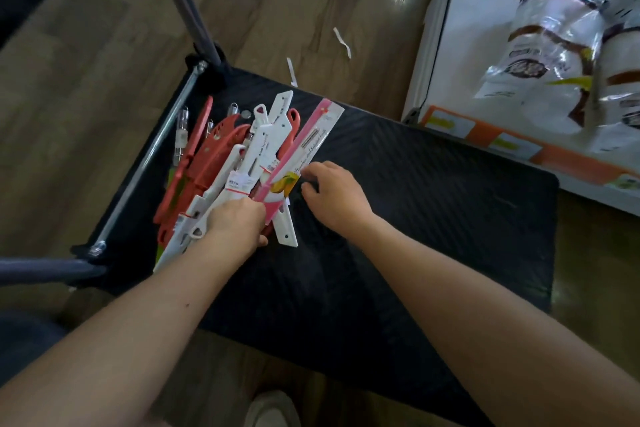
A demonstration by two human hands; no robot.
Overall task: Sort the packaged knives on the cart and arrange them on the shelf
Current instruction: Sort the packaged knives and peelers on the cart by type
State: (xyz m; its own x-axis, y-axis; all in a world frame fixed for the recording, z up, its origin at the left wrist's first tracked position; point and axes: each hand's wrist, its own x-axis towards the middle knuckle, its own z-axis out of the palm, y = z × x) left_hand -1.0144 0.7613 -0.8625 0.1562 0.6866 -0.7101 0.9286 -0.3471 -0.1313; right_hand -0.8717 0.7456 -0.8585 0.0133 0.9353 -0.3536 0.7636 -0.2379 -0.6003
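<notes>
Packaged knives [221, 163], red and white packs in a loose fan, lie on the left end of the black cart [433, 218] deck by its metal rail, and the left hand [235, 225] grips their near ends, fingers curled over the white packs. A long pink pack [311, 135] lies on the pile's right edge, slanting up-right; the right hand [334, 196] sits at its lower end with fingers curled, cannot tell if pinching or just touching. The shelf [429, 55] stands past the cart's right side, holding clear bags [554, 55] above an orange price strip.
</notes>
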